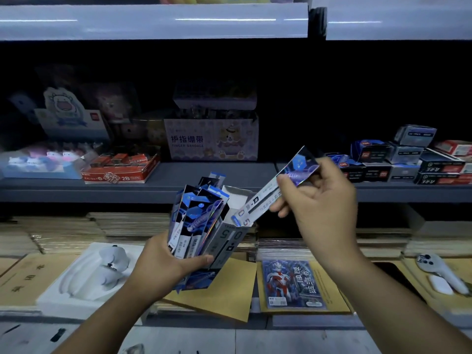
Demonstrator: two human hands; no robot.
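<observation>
Left hand [166, 267]: low in the middle of the view, fingers curled round a grey box [229, 238], thumb lying across its front. I hold the box above the stock on the lower level. It is open at the top and tilted, mouth up and to the right. "0.5" is printed on its side.

Packs [199, 218]: long blue-and-black packs fan out of the left half of the box, tops splayed. Some ends show below my palm, so I cannot tell whether all of them sit inside the box or whether a few are clamped beside it.

Right hand [316, 200]: pinches one pack [278, 192] between thumb and fingers, gripping its upper half. The pack slants. Its lower end is at the right rim of the box mouth, and whether it is touching or just inside I cannot tell. Its upper end points up and right, in front of the shelf edge.

Around:
- A grey shelf [163, 180] runs behind both hands.
- On the shelf, a finger-bandage carton [212, 141] stands at centre, a red 2B tray [120, 172] to its left, and a stack of small boxes [408, 159] well off to the right.
- A brown envelope [229, 290] lies under the box.
- A card set [291, 284] with a red-and-silver figure lies just right of the envelope.
- A white tray [76, 277] holding a white toy lies to the left.

The light is dim, and the back of the shelf is too dark to read.
</observation>
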